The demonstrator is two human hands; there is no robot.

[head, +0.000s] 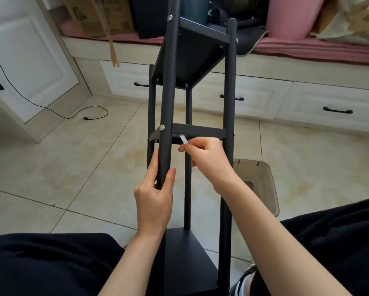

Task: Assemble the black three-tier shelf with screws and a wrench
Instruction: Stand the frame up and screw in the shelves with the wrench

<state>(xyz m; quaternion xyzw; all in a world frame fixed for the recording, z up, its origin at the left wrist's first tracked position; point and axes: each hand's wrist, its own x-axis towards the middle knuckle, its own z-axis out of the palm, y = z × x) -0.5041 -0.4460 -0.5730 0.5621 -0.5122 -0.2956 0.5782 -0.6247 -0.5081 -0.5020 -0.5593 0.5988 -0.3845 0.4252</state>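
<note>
Dark trouser legs [51, 265] fill the bottom of the head view, with the black shelf [192, 45] lying tilted between them, its far end pointing toward the drawer units [264, 97] under the window seat.

Nearest is 1 shelf panel [185, 253], low between the forearms; a 2nd tier [198, 131] sits midway along the posts and a 3rd is at the far end. All 4 posts appear in place, and silver screw heads [162, 127] show at the joints I can see.

Wrapped around the near-left post [165, 146], the left hand [154, 197] has fingers behind and thumb in front, steadying the frame. Up at the underside of the middle tier, the right hand [209, 161] pinches a small silvery wrench [184, 140] between fingertips and thumb.

My judgement: the build is nearly finished and this is tightening at the middle tier. Which screws remain loose cannot be told, and no spare screws are visible. A translucent bin [258, 180] stands on the tiled floor [72, 167] just right of the frame.
</note>
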